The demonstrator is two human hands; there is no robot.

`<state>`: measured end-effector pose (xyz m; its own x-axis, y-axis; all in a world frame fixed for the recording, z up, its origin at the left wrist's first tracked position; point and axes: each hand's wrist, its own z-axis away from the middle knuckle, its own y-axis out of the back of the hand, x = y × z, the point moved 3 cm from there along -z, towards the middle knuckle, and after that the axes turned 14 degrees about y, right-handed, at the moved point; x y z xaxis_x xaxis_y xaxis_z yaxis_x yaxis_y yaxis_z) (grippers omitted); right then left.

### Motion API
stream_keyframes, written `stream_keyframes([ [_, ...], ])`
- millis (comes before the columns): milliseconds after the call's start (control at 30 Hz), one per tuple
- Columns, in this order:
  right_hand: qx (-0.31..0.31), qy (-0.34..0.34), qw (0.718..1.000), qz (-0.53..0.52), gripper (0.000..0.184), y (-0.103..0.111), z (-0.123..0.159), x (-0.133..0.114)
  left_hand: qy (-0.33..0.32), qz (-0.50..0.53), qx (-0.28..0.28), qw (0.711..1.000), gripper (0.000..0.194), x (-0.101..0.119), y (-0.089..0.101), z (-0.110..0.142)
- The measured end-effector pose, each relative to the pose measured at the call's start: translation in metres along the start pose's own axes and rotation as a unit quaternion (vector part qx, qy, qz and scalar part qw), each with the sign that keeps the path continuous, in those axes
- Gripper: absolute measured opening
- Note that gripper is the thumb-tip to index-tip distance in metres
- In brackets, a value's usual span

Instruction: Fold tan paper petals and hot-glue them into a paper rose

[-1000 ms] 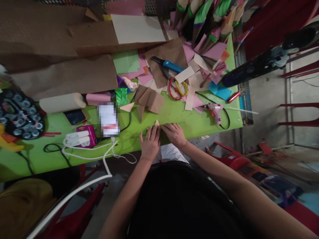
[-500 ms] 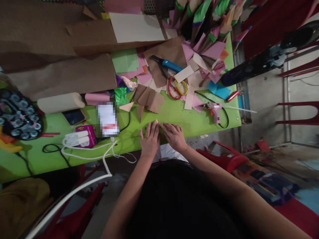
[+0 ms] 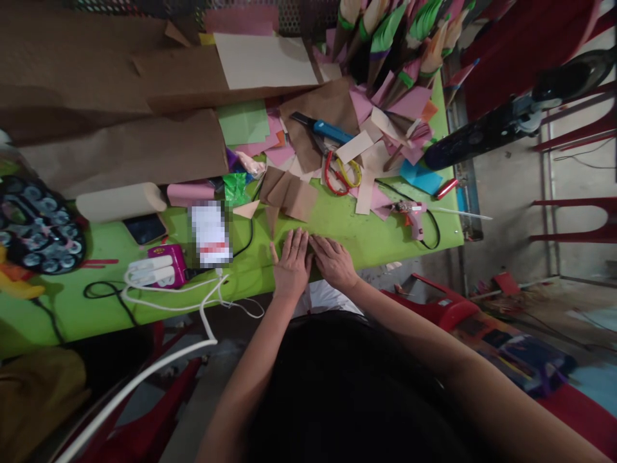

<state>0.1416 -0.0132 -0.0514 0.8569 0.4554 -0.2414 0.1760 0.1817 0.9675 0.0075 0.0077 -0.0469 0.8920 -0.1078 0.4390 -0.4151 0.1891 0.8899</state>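
My left hand point(image 3: 292, 265) lies flat on the green table point(image 3: 250, 278) near its front edge, fingers stretched forward and thumb out to the side. Close beside it, my right hand point(image 3: 333, 262) rests palm down with its fingers extended, angled toward the left one. Whatever may lie under the palms and fingers is hidden. Just beyond the left fingertips are folded brown paper pieces point(image 3: 295, 196), one narrow and pointed. Scissors with red and yellow handles point(image 3: 331, 179) and a blue utility knife point(image 3: 333, 132) lie farther back. A pink glue gun point(image 3: 414, 217) sits to the right.
A phone with a blurred screen point(image 3: 210, 236), a magenta box point(image 3: 178, 258) and a white cable point(image 3: 208, 321) occupy the left. Brown paper point(image 3: 130, 151) and paper scraps cover the back. Wrapped paper cones point(image 3: 383, 42) stand behind, beside a black tube point(image 3: 475, 135).
The right fingers have straightened and moved slightly up. The left fingers have stretched forward. A small pale bit seen at the left fingertips is no longer visible.
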Motion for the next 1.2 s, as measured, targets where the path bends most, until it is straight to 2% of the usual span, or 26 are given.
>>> stream_keyframes([
  [200,0.003,-0.003,1.0,-0.006,0.052,0.001,-0.003,-0.001,-0.01,-0.013,-0.01,1.0,0.056,-0.01,0.011,0.014],
  [333,0.025,-0.005,1.0,-0.006,0.048,0.003,-0.005,-0.001,-0.026,-0.026,-0.031,0.999,0.057,-0.012,0.009,0.023],
  [667,0.025,-0.025,0.999,-0.03,0.046,0.003,-0.009,0.004,-0.022,-0.053,-0.056,0.997,0.057,-0.01,0.005,0.013],
  [867,0.018,-0.001,0.998,-0.065,0.05,0.011,-0.007,0.008,-0.03,-0.051,-0.057,0.997,0.056,-0.011,0.006,0.01],
  [1033,0.009,-0.008,0.999,-0.041,0.053,0.013,0.003,0.001,-0.037,-0.053,-0.051,0.997,0.057,-0.01,0.007,0.009],
  [1200,0.017,-0.018,0.999,-0.025,0.047,0.014,-0.004,0.001,-0.043,-0.048,-0.039,0.997,0.056,-0.01,0.007,0.004],
])
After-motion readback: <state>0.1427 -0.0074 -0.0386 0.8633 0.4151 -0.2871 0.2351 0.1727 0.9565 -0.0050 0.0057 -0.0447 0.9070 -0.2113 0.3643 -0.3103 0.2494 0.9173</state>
